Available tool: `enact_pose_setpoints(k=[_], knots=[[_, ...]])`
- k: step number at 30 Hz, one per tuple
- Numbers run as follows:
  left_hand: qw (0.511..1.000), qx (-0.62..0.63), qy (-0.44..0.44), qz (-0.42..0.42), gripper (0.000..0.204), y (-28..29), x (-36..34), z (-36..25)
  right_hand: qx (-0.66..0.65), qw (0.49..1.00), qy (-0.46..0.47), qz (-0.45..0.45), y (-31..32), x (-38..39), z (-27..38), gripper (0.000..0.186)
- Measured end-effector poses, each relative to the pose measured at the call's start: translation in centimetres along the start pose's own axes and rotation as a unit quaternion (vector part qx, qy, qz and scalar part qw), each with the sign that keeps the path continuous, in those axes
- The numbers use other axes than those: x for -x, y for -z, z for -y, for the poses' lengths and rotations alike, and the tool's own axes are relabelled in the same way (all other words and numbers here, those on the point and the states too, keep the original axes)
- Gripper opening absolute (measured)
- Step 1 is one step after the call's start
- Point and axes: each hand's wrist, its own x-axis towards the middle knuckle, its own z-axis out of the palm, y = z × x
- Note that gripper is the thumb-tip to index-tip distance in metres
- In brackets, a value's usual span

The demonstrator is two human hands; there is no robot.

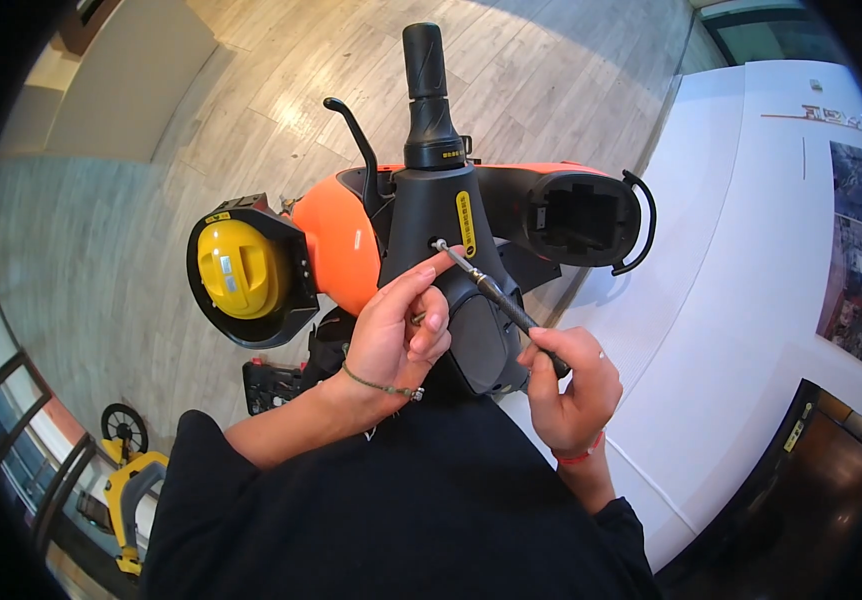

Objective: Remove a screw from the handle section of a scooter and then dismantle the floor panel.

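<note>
An orange and black scooter (pixel 336 235) stands in front of me, with its dark handlebar cover (pixel 429 205) under my hands. My right hand (pixel 576 385) grips the black knurled handle of a screwdriver (pixel 503 300). The tool slants up and left, its silver shaft ending at a small pale screw (pixel 439 244) by a hole in the cover. My left hand (pixel 401 325) stretches its index finger to the shaft near that tip. Its other fingers curl in, and a small thing shows between them, too little to name.
A yellow helmet (pixel 236 270) sits in the black front basket (pixel 296 300). Beyond the cover stick out a handlebar grip (pixel 424 60) and brake lever (pixel 349 130). An open black seat compartment (pixel 583 222) lies right, near a white wall (pixel 711 200). A yellow wheeled frame (pixel 131 500) stands lower left.
</note>
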Motion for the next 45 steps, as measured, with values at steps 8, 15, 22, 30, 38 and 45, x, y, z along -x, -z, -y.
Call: enact_pose_setpoints(k=[8, 15, 22, 30, 38, 45], knots=[[0.998, -0.053, -0.010, -0.023, 0.044, -0.8, 1.1, -0.2, 0.011, 0.999, 0.050, -0.001, -0.1, 1.0, -0.7, 0.031], [0.999, -0.048, -0.010, -0.002, 0.046, -0.9, 1.3, -0.3, 0.014, 0.998, 0.063, -0.002, -0.5, 1.1, -0.7, 0.029], [0.999, -0.046, -0.004, -0.011, 0.045, -0.9, 0.9, -0.5, 0.030, 0.999, 0.035, -0.005, -0.3, 0.3, -0.1, 0.029], [0.989, 0.015, 0.073, 0.127, 0.042, -0.8, -0.4, 0.7, 0.070, 0.997, -0.004, 0.017, -0.2, -1.7, 2.3, 0.030], [0.984, 0.080, 0.054, 0.148, 0.027, -1.4, -1.1, 1.5, 0.078, 0.997, -0.017, 0.009, 0.5, -2.5, 2.3, 0.032], [0.987, 0.107, 0.035, 0.111, 0.023, -1.8, -1.0, 2.2, 0.075, 0.988, 0.032, 0.135, 2.8, -4.8, 3.3, 0.035]])
